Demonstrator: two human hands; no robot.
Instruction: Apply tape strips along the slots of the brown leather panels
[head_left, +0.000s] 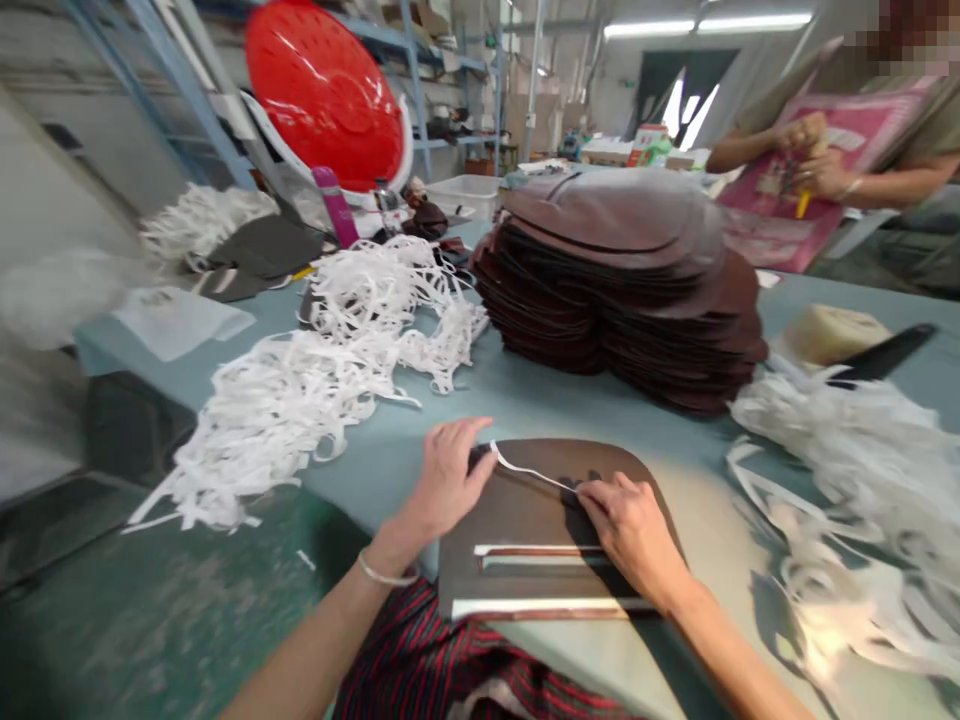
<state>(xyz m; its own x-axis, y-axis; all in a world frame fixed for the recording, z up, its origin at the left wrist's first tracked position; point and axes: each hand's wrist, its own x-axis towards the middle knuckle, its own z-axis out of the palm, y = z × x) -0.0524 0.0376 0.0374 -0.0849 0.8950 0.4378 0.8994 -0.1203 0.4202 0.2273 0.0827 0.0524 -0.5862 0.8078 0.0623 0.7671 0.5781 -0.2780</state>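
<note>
A flat brown leather piece (525, 520) lies on the blue-grey table (525, 400) right in front of me, with two pale strips along its near part. My left hand (446, 480) rests on its upper left edge and pinches one end of a thin white strip (534, 471). My right hand (634, 530) lies on the piece and grips the other end of that strip, which runs taut between both hands.
A tall stack of brown leather pieces (622, 290) stands behind. Heaps of white strips lie at the left (330, 370) and right (847, 470). A red round cover (322, 95) leans at the back left. Another person's hands (810, 150) work at the far right.
</note>
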